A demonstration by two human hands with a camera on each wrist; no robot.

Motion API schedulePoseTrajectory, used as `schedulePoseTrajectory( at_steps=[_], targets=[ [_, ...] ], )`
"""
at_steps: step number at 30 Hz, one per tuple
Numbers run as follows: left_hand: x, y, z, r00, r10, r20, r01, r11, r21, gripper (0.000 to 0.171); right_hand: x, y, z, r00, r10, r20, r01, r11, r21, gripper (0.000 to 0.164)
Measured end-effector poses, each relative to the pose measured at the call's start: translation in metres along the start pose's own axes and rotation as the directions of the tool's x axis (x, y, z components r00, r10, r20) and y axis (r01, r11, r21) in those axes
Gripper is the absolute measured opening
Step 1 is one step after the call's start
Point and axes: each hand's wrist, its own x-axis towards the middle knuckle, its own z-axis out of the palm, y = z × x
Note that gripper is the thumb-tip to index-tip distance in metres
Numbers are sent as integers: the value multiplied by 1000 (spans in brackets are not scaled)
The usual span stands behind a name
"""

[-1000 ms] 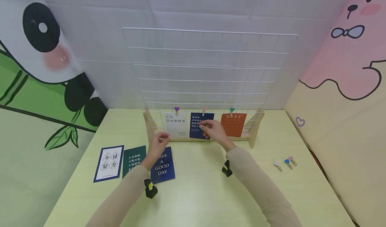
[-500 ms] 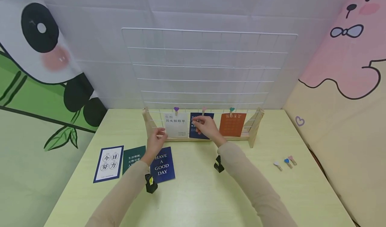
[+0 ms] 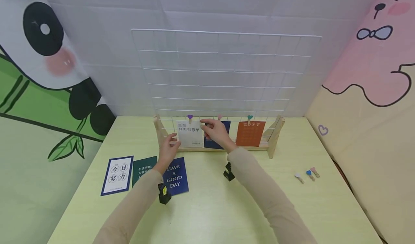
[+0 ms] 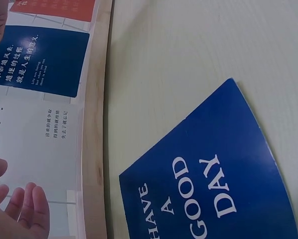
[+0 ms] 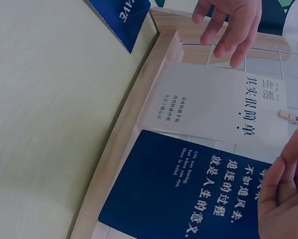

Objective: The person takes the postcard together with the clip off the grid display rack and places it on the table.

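Note:
A white card (image 3: 189, 137) with dark lettering hangs from a purple heart clip (image 3: 190, 117) at the left of a low wood-and-wire rack (image 3: 275, 139). Beside its left edge is my left hand (image 3: 167, 149), fingers loosely spread and holding nothing. My right hand (image 3: 216, 131) reaches in front of the navy card (image 5: 176, 186), its loosely bent fingertips at the white card's upper right edge, near the purple clip. Part of the navy card's lettering is hidden by that hand. A pink heart clip (image 3: 219, 117) holds the navy card. Farther right hangs an orange card (image 3: 250, 134) from a teal heart clip (image 3: 249, 118).
On the table at left lie a blue-bordered white card (image 3: 116, 175), a green card (image 3: 143, 166), and a blue "HAVE A GOOD DAY" card (image 3: 175, 177), the latter two partly under my left arm. Three loose heart clips (image 3: 310, 175) lie at right. A white wire grid (image 3: 223, 72) rises behind.
My right hand has moved left and slightly up, from in front of the navy card to the white card's right edge. My left hand has shifted slightly up. The cards stay in place.

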Motion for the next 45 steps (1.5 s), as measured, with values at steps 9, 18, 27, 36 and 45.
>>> schedulePoseTrajectory(
  at_steps=[9,18,27,36,45],
  targets=[
    [2,2,1,1000,2,-7,-2,1000,2,39,10,-11,6,1000,-15,-12,16,998,64,31],
    [2,11,0,1000,-7,-13,7,1000,-5,38,16,-24,13,1000,16,23,-18,997,75,38],
    [8,9,1,1000,-3,-4,3,1000,7,38,20,-30,22,999,32,-11,-31,998,46,38],
    [13,5,4,998,41,-43,-42,999,-14,34,21,-34,29,998,55,-38,-56,998,-24,35],
    [18,6,7,999,10,-42,-11,1000,-26,28,24,-35,31,996,61,-61,-66,995,-73,36]
  ],
)
